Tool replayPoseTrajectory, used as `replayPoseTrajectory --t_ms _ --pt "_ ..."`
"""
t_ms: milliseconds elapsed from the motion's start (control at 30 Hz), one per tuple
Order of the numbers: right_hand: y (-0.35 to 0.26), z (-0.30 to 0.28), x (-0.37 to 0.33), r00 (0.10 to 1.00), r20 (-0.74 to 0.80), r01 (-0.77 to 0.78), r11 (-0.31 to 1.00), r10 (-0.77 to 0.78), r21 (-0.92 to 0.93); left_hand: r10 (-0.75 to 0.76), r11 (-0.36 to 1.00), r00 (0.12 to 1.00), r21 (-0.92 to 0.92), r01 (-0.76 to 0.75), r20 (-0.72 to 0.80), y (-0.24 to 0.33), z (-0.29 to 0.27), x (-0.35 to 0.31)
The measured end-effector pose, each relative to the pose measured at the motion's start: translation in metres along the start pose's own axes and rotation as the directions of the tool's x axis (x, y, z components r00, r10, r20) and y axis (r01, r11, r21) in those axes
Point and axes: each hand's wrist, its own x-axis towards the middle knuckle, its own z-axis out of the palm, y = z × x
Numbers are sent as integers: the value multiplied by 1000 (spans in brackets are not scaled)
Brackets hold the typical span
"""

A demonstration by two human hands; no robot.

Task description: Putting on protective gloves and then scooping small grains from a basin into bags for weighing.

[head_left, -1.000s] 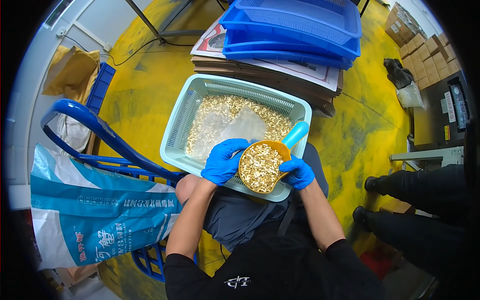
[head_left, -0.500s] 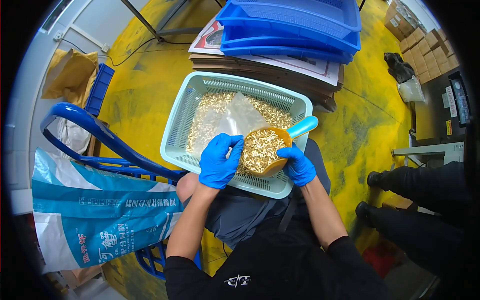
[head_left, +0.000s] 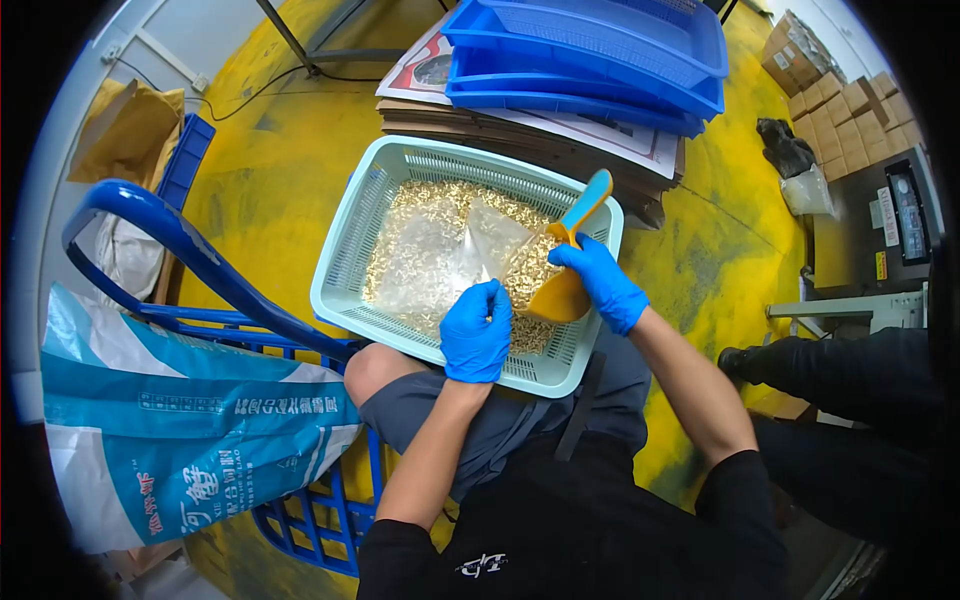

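Note:
On my lap rests a pale green plastic basket [head_left: 333, 238], with a layer of small gold-coloured metal pieces [head_left: 425, 193] inside. A clear plastic bag [head_left: 497, 238] lies over the pieces, its mouth toward me. My left hand [head_left: 476, 332], in a blue glove, pinches the bag's edge. My right hand [head_left: 605, 285], gloved too, grips an orange scoop [head_left: 562, 299] with a blue handle by its bowl. The scoop is tipped toward the bag mouth, handle pointing up and away, with gold pieces at its lip.
A blue-and-white woven sack [head_left: 200, 420] hangs by a blue trolley [head_left: 190, 245] on my left. Ahead, blue trays [head_left: 590, 60] sit on stacked cardboard [head_left: 520, 135]. At right are a person's dark-clothed legs [head_left: 830, 385], a bench scale [head_left: 910, 225] and small boxes [head_left: 850, 120].
My right hand has turned the scoop from nearly level to tipped toward the bag, and fewer pieces show in its bowl. My left hand has shifted right and slightly nearer, still pinching the bag.

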Motion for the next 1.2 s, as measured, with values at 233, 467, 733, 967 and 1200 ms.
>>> replayPoseTrajectory --t_ms 233,467,733,967,1200 --pt "-37 -11 21 993 120 46 944 -7 -327 -288 893 956 -374 250 -51 14 17 0" --pt "-46 -14 39 989 148 65 834 20 -547 -406 801 913 -499 332 -43 13 27 1" --pt "-81 2 45 968 188 -29 814 169 -580 -488 734 870 -573 364 -74 11 28 2" --pt "-98 26 55 952 193 -51 745 238 -666 -532 702 840 -611 366 -108 -9 28 6" --pt "-107 39 59 946 176 -59 683 271 -728 -552 684 826 -629 371 -113 -16 28 7"
